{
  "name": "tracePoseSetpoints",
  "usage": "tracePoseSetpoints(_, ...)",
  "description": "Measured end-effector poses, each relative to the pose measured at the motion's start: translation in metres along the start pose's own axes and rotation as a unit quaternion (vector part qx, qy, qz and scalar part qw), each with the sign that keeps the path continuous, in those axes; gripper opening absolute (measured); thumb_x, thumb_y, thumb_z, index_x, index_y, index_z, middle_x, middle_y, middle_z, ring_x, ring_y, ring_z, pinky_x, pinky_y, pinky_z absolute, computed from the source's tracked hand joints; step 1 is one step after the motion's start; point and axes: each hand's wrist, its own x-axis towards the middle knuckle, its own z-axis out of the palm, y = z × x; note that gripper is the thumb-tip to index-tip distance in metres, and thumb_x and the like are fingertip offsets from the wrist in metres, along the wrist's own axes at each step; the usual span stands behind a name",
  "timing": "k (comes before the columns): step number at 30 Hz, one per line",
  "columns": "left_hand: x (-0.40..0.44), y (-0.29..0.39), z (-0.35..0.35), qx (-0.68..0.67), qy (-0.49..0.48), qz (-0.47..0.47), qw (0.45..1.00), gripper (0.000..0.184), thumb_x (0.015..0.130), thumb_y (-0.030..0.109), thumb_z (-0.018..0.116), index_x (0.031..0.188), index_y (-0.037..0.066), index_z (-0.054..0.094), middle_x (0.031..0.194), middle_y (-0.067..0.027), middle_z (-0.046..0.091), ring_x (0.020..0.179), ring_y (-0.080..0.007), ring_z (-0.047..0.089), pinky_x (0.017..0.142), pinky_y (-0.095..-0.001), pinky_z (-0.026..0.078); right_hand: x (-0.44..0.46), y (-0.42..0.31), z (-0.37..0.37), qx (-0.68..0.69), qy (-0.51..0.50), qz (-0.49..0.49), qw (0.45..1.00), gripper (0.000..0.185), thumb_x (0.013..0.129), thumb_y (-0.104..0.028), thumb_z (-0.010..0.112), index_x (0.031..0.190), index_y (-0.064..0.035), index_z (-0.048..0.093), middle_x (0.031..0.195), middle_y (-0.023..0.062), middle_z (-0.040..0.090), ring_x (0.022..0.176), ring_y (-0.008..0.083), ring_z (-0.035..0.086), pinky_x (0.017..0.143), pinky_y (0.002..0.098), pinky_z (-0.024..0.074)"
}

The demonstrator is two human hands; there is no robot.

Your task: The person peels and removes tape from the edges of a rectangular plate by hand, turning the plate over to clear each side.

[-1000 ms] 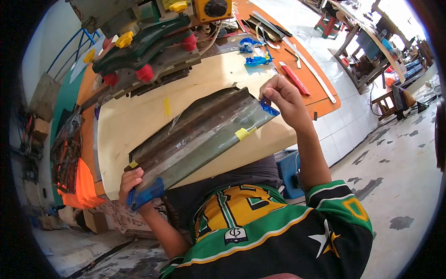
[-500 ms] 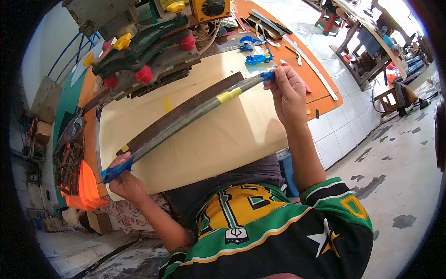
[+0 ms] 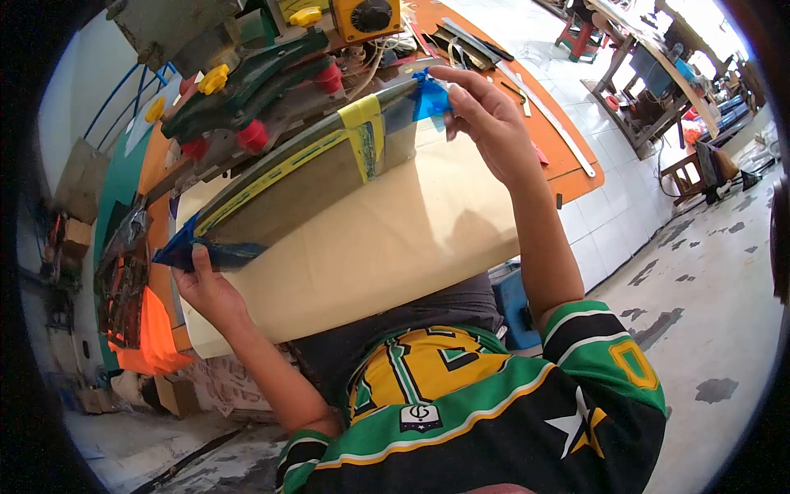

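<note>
Holding a curved panel point(image 3: 321, 169) tilted over the cream sheet point(image 3: 395, 239), gripping 1 blue-taped end with the left hand point(image 3: 210, 290), pinching blue tape point(image 3: 429, 100) with the right hand point(image 3: 491, 123); apparently partly loosened there, still bearing yellow tape point(image 3: 362, 115).

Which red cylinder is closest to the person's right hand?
The rightmost red cylinder, below the dark green frame. The middle one and leftmost one sit farther from the right hand.

The thin grey-brown panel point(image 3: 314, 183) is tilted above the pale board point(image 3: 395, 239), slanting up from left to right. Yellow tape point(image 3: 360, 114) follows its upper edge, with a strip crossing its face; blue tape point(image 3: 431, 102) covers both upper corners.
</note>
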Motion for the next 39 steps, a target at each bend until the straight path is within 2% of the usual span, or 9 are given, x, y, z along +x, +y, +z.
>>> tracePoseSetpoints(1, 0.000, 0.001, 0.003, -0.003, 0.009, -0.001, 1.000, 0.031, 0.096, 0.010, 0.074, 0.123, 0.001, 0.061, 0.121, -0.0084, 0.069, 0.111, -0.0172, 0.065, 0.102, -0.0333, 0.050, 0.003, 0.000, 0.000, -0.032, 0.005, -0.019, 0.999, 0.043, 0.107, -0.031, 0.060, 0.139, -0.0019, 0.061, 0.101, -0.0013, 0.061, 0.086, 0.0061, 0.057, 0.076, 0.0251, 0.0493)
tracePoseSetpoints(5, 0.001, -0.001, -0.003, -0.007, 0.004, -0.008, 1.000, 0.032, 0.096, 0.010, 0.074, 0.124, 0.001, 0.061, 0.121, -0.0088, 0.069, 0.110, -0.0182, 0.066, 0.101, -0.0341, 0.051, 0.016, 0.001, -0.001, -0.103, -0.006, -0.037, 0.994, 0.040, 0.106, -0.029, 0.062, 0.136, -0.0016, 0.064, 0.102, -0.0016, 0.063, 0.087, 0.0051, 0.056, 0.076, 0.0247, 0.0485)
tracePoseSetpoints(11, 0.000, 0.007, 0.007, -0.013, -0.007, -0.010, 1.000, 0.034, 0.096, 0.011, 0.074, 0.126, 0.001, 0.059, 0.121, -0.0099, 0.069, 0.109, -0.0190, 0.066, 0.101, -0.0347, 0.052, 0.032, 0.029, -0.011, 0.029, -0.057, 0.007, 0.998, 0.027, 0.104, -0.022, 0.066, 0.121, -0.0019, 0.070, 0.098, -0.0007, 0.069, 0.085, 0.0057, 0.059, 0.074, 0.0238, 0.0490)
tracePoseSetpoints(17, 0.003, 0.005, 0.006, -0.002, -0.008, 0.008, 1.000, 0.033, 0.097, 0.011, 0.074, 0.125, 0.000, 0.060, 0.121, -0.0093, 0.069, 0.109, -0.0178, 0.065, 0.099, -0.0331, 0.051, 0.028, 0.034, 0.021, 0.071, 0.053, -0.025, 0.996, 0.024, 0.104, -0.020, 0.065, 0.116, 0.0004, 0.069, 0.100, 0.0019, 0.071, 0.084, 0.0082, 0.063, 0.074, 0.0236, 0.0515)
tracePoseSetpoints(19, 0.005, 0.000, 0.003, 0.003, -0.002, 0.010, 1.000, 0.031, 0.098, 0.011, 0.073, 0.124, -0.001, 0.061, 0.120, -0.0084, 0.068, 0.107, -0.0169, 0.065, 0.097, -0.0323, 0.051, 0.026, 0.041, 0.028, 0.204, 0.093, -0.031, 0.974, 0.025, 0.105, -0.021, 0.064, 0.113, 0.0025, 0.067, 0.101, 0.0052, 0.070, 0.092, 0.0135, 0.066, 0.086, 0.0293, 0.0545)
tracePoseSetpoints(23, 0.006, -0.002, 0.002, 0.009, 0.007, 0.012, 1.000, 0.030, 0.097, 0.010, 0.073, 0.123, 0.000, 0.062, 0.119, -0.0081, 0.068, 0.106, -0.0164, 0.065, 0.096, -0.0318, 0.051, 0.024, 0.051, 0.043, 0.346, 0.127, -0.051, 0.928, 0.020, 0.107, -0.017, 0.059, 0.116, 0.0001, 0.063, 0.109, 0.0090, 0.071, 0.098, 0.0161, 0.066, 0.094, 0.0317, 0.0521)
tracePoseSetpoints(29, 0.001, 0.004, 0.007, -0.001, 0.023, 0.003, 1.000, 0.030, 0.097, 0.010, 0.075, 0.122, 0.001, 0.063, 0.118, -0.0071, 0.069, 0.105, -0.0151, 0.065, 0.095, -0.0311, 0.052, 0.019, 0.049, 0.047, 0.409, 0.130, -0.044, 0.902, 0.015, 0.107, -0.014, 0.057, 0.114, -0.0028, 0.063, 0.110, 0.0074, 0.070, 0.102, 0.0164, 0.065, 0.094, 0.0315, 0.0521)
tracePoseSetpoints(31, 0.002, -0.002, -0.001, 0.003, 0.002, -0.006, 1.000, 0.044, 0.098, 0.011, 0.074, 0.138, 0.001, 0.057, 0.126, -0.0050, 0.066, 0.112, -0.0166, 0.061, 0.102, -0.0332, 0.048, 0.019, 0.056, 0.042, 0.419, 0.117, -0.055, 0.899, 0.014, 0.107, -0.014, 0.056, 0.114, -0.0035, 0.062, 0.112, 0.0076, 0.070, 0.103, 0.0171, 0.065, 0.095, 0.0326, 0.0518)
tracePoseSetpoints(39, 0.002, 0.000, 0.002, 0.022, 0.015, -0.004, 1.000, 0.040, 0.098, 0.012, 0.073, 0.134, 0.002, 0.058, 0.123, -0.0047, 0.066, 0.110, -0.0166, 0.062, 0.100, -0.0348, 0.048, 0.010, 0.052, 0.046, 0.419, 0.084, -0.110, 0.897, 0.011, 0.108, -0.013, 0.054, 0.112, -0.0043, 0.060, 0.112, 0.0092, 0.068, 0.105, 0.0193, 0.064, 0.100, 0.0369, 0.0487)
